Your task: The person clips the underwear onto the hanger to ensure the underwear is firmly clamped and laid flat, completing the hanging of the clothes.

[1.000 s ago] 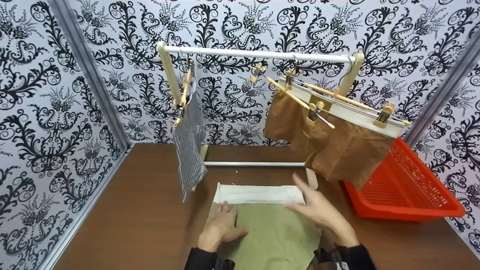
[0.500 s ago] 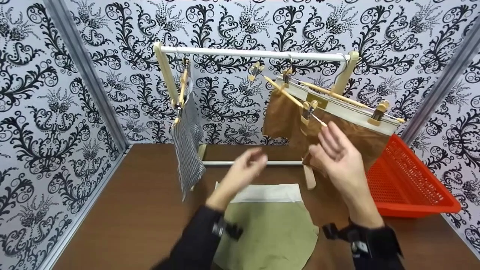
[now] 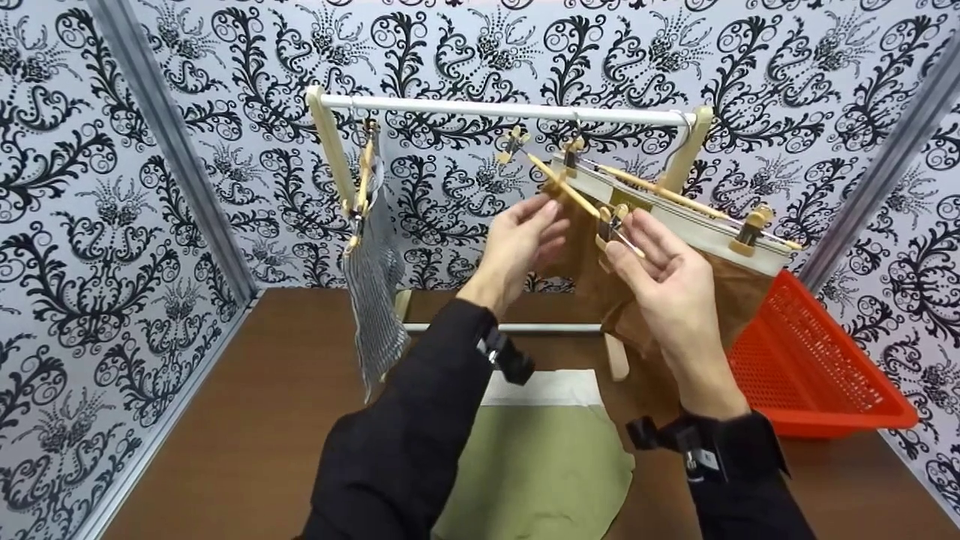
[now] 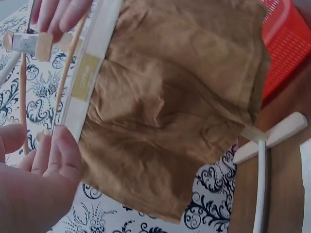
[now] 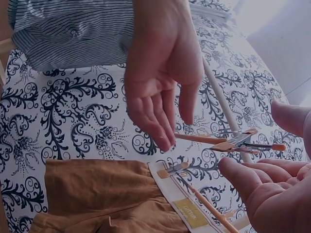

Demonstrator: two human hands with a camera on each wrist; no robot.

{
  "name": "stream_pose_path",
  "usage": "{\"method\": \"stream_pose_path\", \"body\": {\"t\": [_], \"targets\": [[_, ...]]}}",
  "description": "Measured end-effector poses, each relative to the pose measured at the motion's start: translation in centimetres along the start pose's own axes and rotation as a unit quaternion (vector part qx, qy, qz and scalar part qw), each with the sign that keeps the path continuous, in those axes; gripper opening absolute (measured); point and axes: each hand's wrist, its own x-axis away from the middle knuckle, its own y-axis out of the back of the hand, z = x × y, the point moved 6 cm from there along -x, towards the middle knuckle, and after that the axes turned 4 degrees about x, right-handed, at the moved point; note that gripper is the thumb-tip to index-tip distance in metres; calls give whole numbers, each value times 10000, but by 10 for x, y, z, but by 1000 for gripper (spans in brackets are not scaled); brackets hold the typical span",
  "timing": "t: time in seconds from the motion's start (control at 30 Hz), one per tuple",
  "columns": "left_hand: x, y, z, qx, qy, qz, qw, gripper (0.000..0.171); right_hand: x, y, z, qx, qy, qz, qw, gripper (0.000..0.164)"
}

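An unoccupied clip hanger [image 3: 566, 191] hangs from the rack's top rail, its wooden rod slanting toward me. My left hand [image 3: 517, 247] is raised below the rod's middle, thumb and fingers apart around it without gripping. My right hand [image 3: 671, 285] is at the near clip [image 3: 611, 221], palm up in the right wrist view, the clip end between its parted thumb and fingers. Just behind hangs a brown garment [image 4: 146, 107] with a cream waistband, clipped on another hanger. An olive garment [image 3: 544, 465] with a white waistband lies flat on the table beneath my arms.
The wooden rack [image 3: 326, 142] with a white top rail [image 3: 480, 109] stands at the back. A striped garment [image 3: 371, 285] hangs at its left end. On the right, a red plastic basket [image 3: 832, 420] stands on the brown table [image 3: 247, 420]. Patterned walls enclose the back and sides.
Both hands have left the olive garment and risen to the unoccupied hanger, the right one first, then the left. The olive garment stays flat on the table.
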Motion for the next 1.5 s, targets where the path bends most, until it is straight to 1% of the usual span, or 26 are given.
{"method": "stream_pose_path", "body": {"t": [0.1, 0.23, 0.33, 0.4, 0.53, 0.67, 0.83, 1.0, 1.13, 1.3, 1.4, 1.5], "targets": [[-3, -8, -4, 380, 11, -92, 9992, 49, 2, -2, 0, -102, 43, -33, 9999, 58], [-4, -13, -5, 922, 84, -119, 9956, 46, 4, -6, -1, -183, 44, 29, 9998, 54], [-2, -15, -6, 1203, 179, -105, 9925, 42, 6, -9, -2, -277, -9, 82, 9996, 49], [-2, -17, -8, 1293, 226, -87, 9913, 40, 7, -11, -2, -317, -50, 97, 9994, 46], [-1, -18, -12, 1349, 300, -70, 9904, 35, 8, -14, -2, -373, -89, 147, 9992, 44], [0, -19, -17, 1286, 313, -50, 9912, 30, 9, -15, -1, -419, -53, 197, 9989, 46], [3, -22, -23, 1196, 232, 27, 9925, 30, 12, -14, 2, -509, 15, 210, 9985, 47], [6, -24, -26, 1257, 136, 73, 9919, 30, 14, -14, 4, -472, 143, 272, 9984, 49], [10, -22, -23, 1345, 149, 59, 9908, 32, 18, -12, 6, -279, 327, 311, 9986, 47], [16, -17, -14, 1418, 86, 95, 9898, 34, 22, -9, 2, 230, 547, 197, 9980, 44], [19, -15, -7, 1437, 2, 140, 9895, 34, 24, -6, -3, 430, 554, 108, 9975, 45], [22, -12, 0, 1474, -42, 92, 9890, 34, 24, -3, -10, 690, 484, -20, 9964, 48]]}}
